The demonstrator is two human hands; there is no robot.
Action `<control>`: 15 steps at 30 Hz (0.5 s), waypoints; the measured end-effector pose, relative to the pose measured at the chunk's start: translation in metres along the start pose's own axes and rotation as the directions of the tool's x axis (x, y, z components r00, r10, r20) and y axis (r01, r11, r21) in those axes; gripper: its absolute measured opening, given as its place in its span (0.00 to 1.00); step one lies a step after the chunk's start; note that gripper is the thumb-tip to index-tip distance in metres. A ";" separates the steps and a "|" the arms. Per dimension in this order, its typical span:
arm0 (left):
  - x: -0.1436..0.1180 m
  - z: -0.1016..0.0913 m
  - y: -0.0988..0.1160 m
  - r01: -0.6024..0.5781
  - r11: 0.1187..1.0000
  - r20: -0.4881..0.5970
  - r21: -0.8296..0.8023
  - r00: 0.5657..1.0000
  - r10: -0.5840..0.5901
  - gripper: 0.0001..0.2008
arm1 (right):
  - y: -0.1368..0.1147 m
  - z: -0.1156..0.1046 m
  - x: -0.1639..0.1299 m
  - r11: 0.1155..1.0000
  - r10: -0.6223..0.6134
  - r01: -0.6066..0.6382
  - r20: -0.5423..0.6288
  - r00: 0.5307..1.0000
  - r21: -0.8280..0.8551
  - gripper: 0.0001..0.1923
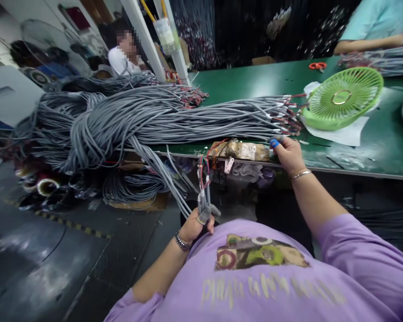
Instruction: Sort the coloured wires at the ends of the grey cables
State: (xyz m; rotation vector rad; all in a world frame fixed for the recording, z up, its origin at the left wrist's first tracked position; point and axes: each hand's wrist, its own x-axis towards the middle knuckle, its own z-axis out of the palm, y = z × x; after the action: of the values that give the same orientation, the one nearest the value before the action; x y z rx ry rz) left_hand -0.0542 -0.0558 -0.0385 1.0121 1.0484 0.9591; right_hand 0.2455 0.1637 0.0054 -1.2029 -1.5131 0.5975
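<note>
At the green bench [242, 78], left fingers [211, 225] clamp grey cables [207, 194]; right fingers' [280, 150] hold I cannot tell.

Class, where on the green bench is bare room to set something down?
Bare green tabletop shows behind the grey cables, towards the orange scissors, and right of the paper under the green fan. Crowded: left end, heaped with cables; front edge by the taped block and right hand.

Table top [242, 82]: smooth, glossy. Cables [188, 123] along near edge: matt, plastic-looking sheaths. Green grille [356, 96]: smooth plastic. Sheet beneath [351, 134]: matt paper.
</note>
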 end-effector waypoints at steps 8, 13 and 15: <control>0.011 0.010 0.001 -0.025 0.991 -0.054 0.129 0.998 0.032 0.25 | -0.063 0.046 -0.127 0.939 -0.057 -0.204 0.710 0.702 0.276 0.20; 0.023 0.015 -0.003 -0.037 0.961 0.053 0.275 0.998 0.023 0.21 | -0.076 0.072 -0.126 0.948 -0.136 -0.116 0.705 0.696 0.298 0.19; 0.026 0.013 -0.002 -0.018 0.957 0.070 0.289 0.998 -0.002 0.19 | -0.078 0.075 -0.120 0.955 -0.208 -0.009 0.690 0.693 0.296 0.15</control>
State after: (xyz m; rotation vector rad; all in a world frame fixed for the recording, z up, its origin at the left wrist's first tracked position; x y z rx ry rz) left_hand -0.0360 -0.0337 -0.0438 1.2824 1.1488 0.7839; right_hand 0.1389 0.0429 -0.0021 -0.6636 -2.0362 1.2678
